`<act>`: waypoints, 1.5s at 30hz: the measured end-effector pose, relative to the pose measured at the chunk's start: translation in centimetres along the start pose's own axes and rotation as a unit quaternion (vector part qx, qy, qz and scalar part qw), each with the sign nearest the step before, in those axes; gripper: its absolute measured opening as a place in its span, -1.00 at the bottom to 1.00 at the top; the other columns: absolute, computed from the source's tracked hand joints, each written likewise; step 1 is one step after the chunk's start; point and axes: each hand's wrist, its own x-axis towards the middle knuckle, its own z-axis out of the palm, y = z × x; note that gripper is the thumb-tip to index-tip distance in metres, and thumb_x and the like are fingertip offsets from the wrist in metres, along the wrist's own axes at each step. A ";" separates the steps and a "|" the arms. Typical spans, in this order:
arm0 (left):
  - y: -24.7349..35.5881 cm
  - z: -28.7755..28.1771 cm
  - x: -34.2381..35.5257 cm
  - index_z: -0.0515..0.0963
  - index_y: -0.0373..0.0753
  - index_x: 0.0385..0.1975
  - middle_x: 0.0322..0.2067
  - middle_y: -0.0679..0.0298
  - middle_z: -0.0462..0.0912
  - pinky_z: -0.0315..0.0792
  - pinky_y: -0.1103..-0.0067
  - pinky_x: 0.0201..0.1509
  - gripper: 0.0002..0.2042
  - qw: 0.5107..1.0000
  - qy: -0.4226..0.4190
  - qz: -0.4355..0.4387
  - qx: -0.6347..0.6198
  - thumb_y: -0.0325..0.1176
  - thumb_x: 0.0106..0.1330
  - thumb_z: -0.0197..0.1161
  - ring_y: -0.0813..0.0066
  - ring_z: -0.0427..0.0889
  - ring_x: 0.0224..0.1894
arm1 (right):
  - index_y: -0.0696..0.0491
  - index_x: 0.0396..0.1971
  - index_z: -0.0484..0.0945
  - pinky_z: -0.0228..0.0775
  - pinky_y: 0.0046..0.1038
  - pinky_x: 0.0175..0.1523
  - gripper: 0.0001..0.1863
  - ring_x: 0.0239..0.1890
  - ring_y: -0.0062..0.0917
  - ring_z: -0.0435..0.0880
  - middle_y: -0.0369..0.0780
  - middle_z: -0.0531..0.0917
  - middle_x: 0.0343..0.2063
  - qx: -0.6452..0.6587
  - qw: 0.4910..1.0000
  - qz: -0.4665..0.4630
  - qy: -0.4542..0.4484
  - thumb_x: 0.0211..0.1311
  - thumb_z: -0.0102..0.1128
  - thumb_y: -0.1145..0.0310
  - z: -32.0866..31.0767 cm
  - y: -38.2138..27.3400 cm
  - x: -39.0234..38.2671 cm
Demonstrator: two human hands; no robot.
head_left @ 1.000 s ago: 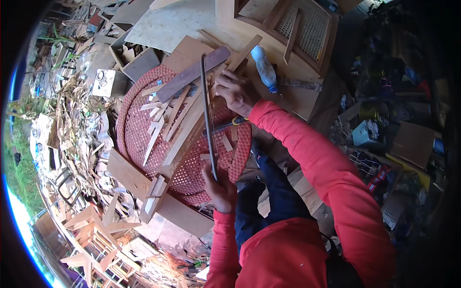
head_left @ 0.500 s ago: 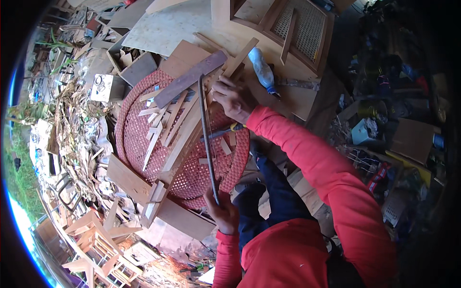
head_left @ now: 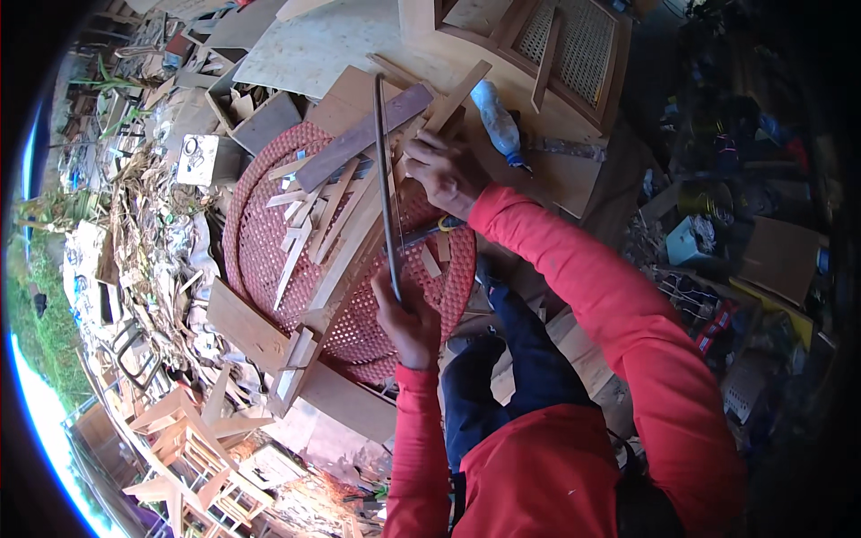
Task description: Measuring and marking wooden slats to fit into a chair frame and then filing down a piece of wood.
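My left hand (head_left: 408, 323) is closed round the near end of a bow saw (head_left: 389, 197), a curved dark metal rod with a thin blade. The saw stands across a long wooden plank (head_left: 341, 273). My right hand (head_left: 444, 175) has its fingers curled down on a wooden strip (head_left: 464, 90) near the plank's far end; the exact grip is partly hidden. Under the wood is a round red woven surface (head_left: 260, 224) with loose wood slivers on it. A purplish-brown board (head_left: 363, 136) lies left of the saw. Beside my right wrist is a tool with a yellow-and-dark handle (head_left: 446, 224).
A plastic bottle (head_left: 496, 124) lies right of my right hand. Beyond it stands a wooden frame with a cane panel (head_left: 581, 58). Scrap wood and litter (head_left: 143, 215) cover the left side. Small wooden stools or frames (head_left: 193, 448) are at lower left. Clutter fills the right.
My left hand has pushed the saw forward, away from me, so its far end sits higher past the purplish-brown board. My right hand has stayed nearly in place.
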 end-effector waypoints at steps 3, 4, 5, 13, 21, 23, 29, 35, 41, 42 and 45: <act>0.7 -0.2 1.0 0.48 -0.29 0.25 -0.45 0.20 0.54 0.46 0.51 -0.33 -0.68 0.999 -0.029 -0.011 -0.019 -0.64 0.56 0.11 0.51 0.57 -0.44 | 0.10 -0.37 0.69 0.73 -0.23 -0.08 -0.92 0.02 -0.24 0.76 -0.20 0.70 -0.19 -0.001 0.999 -0.001 -0.035 0.12 0.31 0.47 -0.2 -0.1 0.0; 0.6 -0.4 0.2 0.48 -0.29 0.27 -0.41 0.23 0.59 0.47 0.53 -0.30 -0.69 1.000 -0.020 0.012 -0.009 -0.61 0.59 0.12 0.54 0.58 -0.42 | 0.10 -0.37 0.69 0.73 -0.25 -0.08 -0.92 0.01 -0.25 0.76 -0.21 0.70 -0.20 0.009 1.000 -0.008 -0.029 0.12 0.31 0.46 -0.2 0.0 0.1; 0.5 -0.7 -0.6 0.48 -0.30 0.28 -0.35 0.29 0.64 0.49 0.54 -0.27 -0.70 0.999 0.000 0.006 -0.052 -0.58 0.63 0.12 0.58 0.59 -0.38 | 0.10 -0.37 0.69 0.73 -0.26 -0.08 -0.92 0.01 -0.25 0.76 -0.21 0.69 -0.21 0.016 1.000 -0.007 -0.026 0.12 0.31 0.46 -0.3 0.3 0.2; 1.3 1.0 3.1 0.52 -0.26 0.20 -0.46 0.51 0.34 0.28 0.64 -0.38 -0.81 0.999 -0.019 0.010 -0.024 -0.41 0.76 0.06 0.74 0.34 -0.47 | 0.15 -0.36 0.71 0.72 -0.25 -0.06 -0.93 0.01 -0.22 0.75 -0.19 0.70 -0.21 -0.021 1.000 -0.006 -0.010 0.15 0.33 0.51 0.3 0.3 -0.1; 2.1 -1.8 -0.8 0.49 -0.31 0.31 -0.22 0.24 0.69 0.50 0.57 -0.24 -0.69 0.998 -0.015 -0.063 -0.012 -0.57 0.63 0.12 0.58 0.60 -0.35 | 0.17 -0.24 0.75 0.73 -0.23 0.05 -0.86 0.12 -0.13 0.77 -0.17 0.75 -0.14 0.000 0.999 0.007 -0.034 0.21 0.38 0.51 0.3 -0.1 -0.9; 1.0 -0.7 1.1 0.50 -0.29 0.25 -0.36 0.29 0.59 0.42 0.57 -0.32 -0.76 1.000 -0.015 0.003 -0.025 -0.54 0.67 0.11 0.60 0.53 -0.43 | 0.18 -0.22 0.75 0.73 -0.23 0.06 -0.85 0.12 -0.12 0.77 -0.17 0.76 -0.13 -0.018 1.000 -0.003 -0.019 0.21 0.40 0.51 0.4 0.1 -0.8; -1.9 1.2 3.0 0.52 -0.30 0.18 -0.43 0.41 0.48 0.36 0.61 -0.33 -0.82 0.997 0.012 0.045 -0.059 -0.49 0.72 0.07 0.71 0.43 -0.41 | 0.17 -0.17 0.73 0.71 -0.19 0.10 -0.84 0.02 -0.14 0.75 -0.15 0.72 -0.17 -0.012 0.999 -0.028 -0.013 0.25 0.41 0.54 0.3 0.7 -0.5; 0.1 0.7 1.4 0.53 -0.28 0.24 -0.36 0.25 0.62 0.46 0.53 -0.28 -0.72 0.998 0.008 0.013 -0.057 -0.60 0.62 0.10 0.56 0.56 -0.40 | 0.17 -0.16 0.72 0.57 -0.08 0.38 -0.78 0.16 -0.03 0.67 -0.12 0.68 -0.09 0.037 0.999 -0.021 -0.031 0.21 0.51 0.49 0.6 1.3 -0.5; 0.2 2.2 2.7 0.52 -0.29 0.21 -0.44 0.42 0.44 0.33 0.63 -0.33 -0.79 0.997 0.033 0.044 -0.048 -0.50 0.70 0.12 0.72 0.40 -0.43 | 0.15 -0.18 0.74 0.49 -0.04 0.49 -0.78 0.13 -0.05 0.68 -0.13 0.70 -0.10 0.048 0.998 -0.024 -0.028 0.21 0.54 0.47 0.4 1.7 -0.5; 0.3 2.3 2.6 0.52 -0.29 0.22 -0.43 0.42 0.45 0.33 0.63 -0.33 -0.79 0.998 0.036 0.033 -0.037 -0.50 0.70 0.12 0.72 0.40 -0.42 | 0.15 -0.18 0.74 0.49 -0.05 0.49 -0.79 0.11 -0.07 0.70 -0.14 0.71 -0.11 0.052 0.998 -0.023 -0.031 0.21 0.54 0.47 0.3 1.5 -0.5; 0.3 2.3 2.1 0.52 -0.29 0.25 -0.38 0.33 0.53 0.39 0.57 -0.31 -0.74 0.999 0.037 0.030 -0.026 -0.55 0.66 0.12 0.62 0.48 -0.41 | 0.14 -0.19 0.74 0.51 -0.04 0.49 -0.80 0.05 -0.13 0.74 -0.16 0.72 -0.14 0.027 0.999 -0.037 -0.021 0.22 0.55 0.46 0.3 1.2 -0.3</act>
